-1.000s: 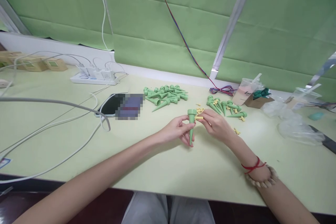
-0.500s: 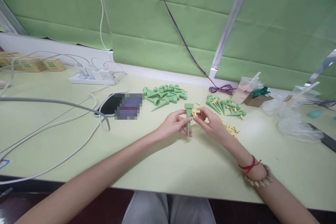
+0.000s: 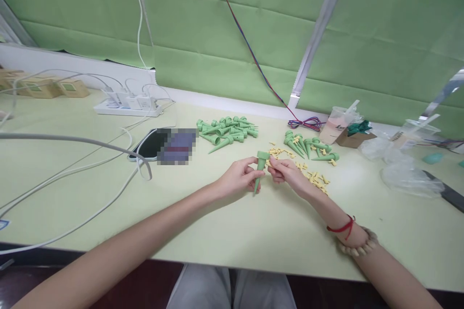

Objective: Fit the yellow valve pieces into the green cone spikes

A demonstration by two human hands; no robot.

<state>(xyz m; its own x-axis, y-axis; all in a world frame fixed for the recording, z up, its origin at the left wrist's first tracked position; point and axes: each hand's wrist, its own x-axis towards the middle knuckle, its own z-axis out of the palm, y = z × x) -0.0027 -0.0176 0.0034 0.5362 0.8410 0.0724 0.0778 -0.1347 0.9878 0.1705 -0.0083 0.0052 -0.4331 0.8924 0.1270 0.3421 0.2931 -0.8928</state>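
My left hand pinches a green plastic cone spike near its wide top, tip pointing down toward the table. My right hand is closed beside the spike's top, fingertips on a small yellow piece pressed against its side. Loose yellow pieces lie scattered just right of my right hand. A pile of bare green spikes lies behind my left hand. Another group of green spikes with yellow pieces lies behind my right hand.
A phone lies left of the spikes, with white cables looping across the table's left side. A power strip sits at the back. A plastic cup, a small box and clear bags stand at right.
Both hands with the spike have shifted slightly toward me and lower. The spike now leans a little to the left, and my right fingers have closed in on its top.
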